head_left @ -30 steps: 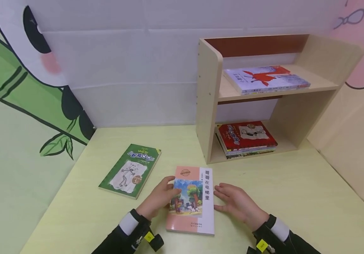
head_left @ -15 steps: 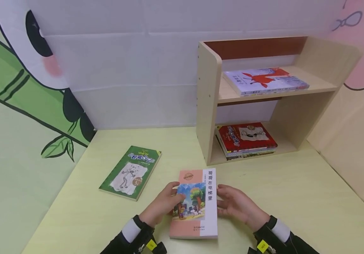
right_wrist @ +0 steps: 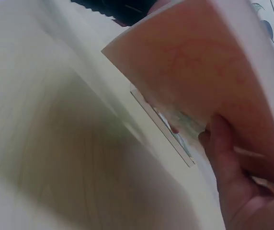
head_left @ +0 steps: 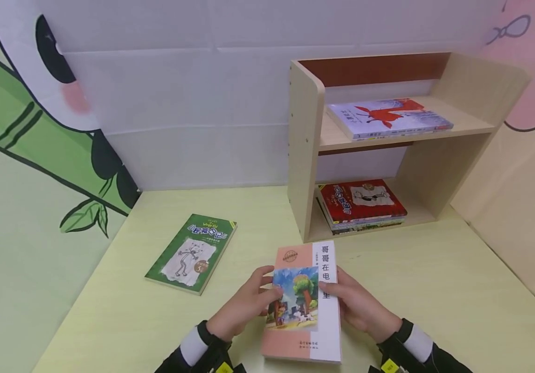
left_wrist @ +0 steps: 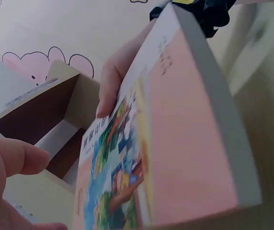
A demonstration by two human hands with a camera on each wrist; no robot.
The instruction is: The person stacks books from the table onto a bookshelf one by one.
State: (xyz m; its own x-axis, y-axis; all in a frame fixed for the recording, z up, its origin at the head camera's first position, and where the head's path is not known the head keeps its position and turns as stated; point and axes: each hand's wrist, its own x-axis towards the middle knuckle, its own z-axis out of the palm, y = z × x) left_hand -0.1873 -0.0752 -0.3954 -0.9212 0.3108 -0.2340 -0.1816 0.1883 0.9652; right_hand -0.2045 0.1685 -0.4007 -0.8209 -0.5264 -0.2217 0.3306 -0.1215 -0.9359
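Observation:
A pink-and-white paperback book (head_left: 295, 311) with a picture of trees on its cover is raised off the table between both hands. My left hand (head_left: 244, 303) holds its left edge, thumb over the cover; in the left wrist view the thumb (left_wrist: 27, 155) shows beside the cover. My right hand (head_left: 365, 303) grips the right edge, thumb across the white strip. From the right wrist view, its fingers (right_wrist: 221, 143) press on the pink back cover. A green paperback (head_left: 192, 251) lies flat on the table, left of the hands.
A wooden two-tier bookshelf (head_left: 306, 150) stands at the back right. White books (head_left: 388, 116) with a red picture lie on its upper shelf. Below is a stack topped by a red book (head_left: 362, 199). The pale table (head_left: 109, 311) meets walls at back and sides.
The pink-and-white book has moved right and up toward the person, with the left hand following. The right hand went from open beside the book to gripping its right edge.

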